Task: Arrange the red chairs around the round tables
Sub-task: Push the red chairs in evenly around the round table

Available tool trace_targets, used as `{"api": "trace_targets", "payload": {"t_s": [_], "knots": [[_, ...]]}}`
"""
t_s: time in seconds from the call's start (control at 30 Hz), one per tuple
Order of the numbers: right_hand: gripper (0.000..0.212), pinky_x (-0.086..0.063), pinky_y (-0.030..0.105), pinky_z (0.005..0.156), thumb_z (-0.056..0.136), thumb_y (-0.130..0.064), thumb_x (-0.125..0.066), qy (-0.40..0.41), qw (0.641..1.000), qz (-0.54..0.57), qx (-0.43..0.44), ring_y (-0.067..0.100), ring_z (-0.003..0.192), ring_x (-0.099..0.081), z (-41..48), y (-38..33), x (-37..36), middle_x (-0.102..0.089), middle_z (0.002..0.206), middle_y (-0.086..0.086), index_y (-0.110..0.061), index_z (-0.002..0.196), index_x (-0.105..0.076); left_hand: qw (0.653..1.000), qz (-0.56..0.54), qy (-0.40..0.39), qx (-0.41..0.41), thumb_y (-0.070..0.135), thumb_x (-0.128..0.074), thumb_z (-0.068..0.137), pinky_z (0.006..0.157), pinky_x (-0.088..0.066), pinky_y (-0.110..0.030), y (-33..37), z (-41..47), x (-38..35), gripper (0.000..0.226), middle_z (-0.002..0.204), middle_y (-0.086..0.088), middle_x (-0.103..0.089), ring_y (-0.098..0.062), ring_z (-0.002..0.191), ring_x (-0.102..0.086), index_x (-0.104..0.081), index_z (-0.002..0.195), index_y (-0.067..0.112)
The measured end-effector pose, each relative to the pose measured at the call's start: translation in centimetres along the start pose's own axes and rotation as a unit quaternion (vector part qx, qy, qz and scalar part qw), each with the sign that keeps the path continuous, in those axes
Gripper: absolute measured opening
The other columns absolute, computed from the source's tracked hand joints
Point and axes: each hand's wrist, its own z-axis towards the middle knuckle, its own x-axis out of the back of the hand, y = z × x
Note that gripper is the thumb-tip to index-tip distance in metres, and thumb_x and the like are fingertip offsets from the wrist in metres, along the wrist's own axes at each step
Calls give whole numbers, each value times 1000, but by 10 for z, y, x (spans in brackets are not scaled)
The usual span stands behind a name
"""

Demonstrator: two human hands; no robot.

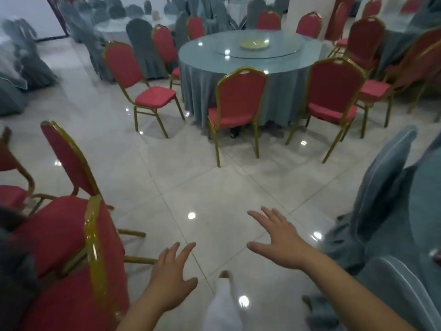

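A round table (214,75) with a grey-blue cloth and a glass turntable stands ahead. Several red chairs with gold frames ring it: one (238,96) at the front, one (334,91) at the front right, one (133,75) set apart at the left. At my near left stand more red chairs; the closest one's gold-edged back (97,247) is just left of my left hand (171,280). Both hands hover over the floor with spread fingers, holding nothing. My right hand (279,240) reaches further forward.
Chairs in grey-blue covers (386,192) crowd the near right. More covered chairs and tables fill the back and the far left. A white pillar (300,10) rises behind the table. Glossy tiled floor (191,177) lies between me and the table.
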Motion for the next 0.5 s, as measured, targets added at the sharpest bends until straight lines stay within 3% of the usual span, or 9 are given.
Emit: {"api": "trace_targets", "payload": {"t_s": [0.3,0.5], "knots": [[79,-9,49,121,89,-63,-53,38,996,-12,-83,14,153,5,224,53,156,0,166,-14,-52,153,-8,996,62,43,-45,50,-58,89,122,-11,-40,56,292,173,94,166,-1,3,-29,152,0,8,155,41],[82,-14,49,121,87,-64,-56,73,992,-28,-96,17,153,-2,370,102,248,-5,166,-9,-47,154,-11,989,103,71,-81,46,-62,88,122,-12,-43,126,477,298,96,166,-4,1,-32,152,-2,5,156,39]]}}
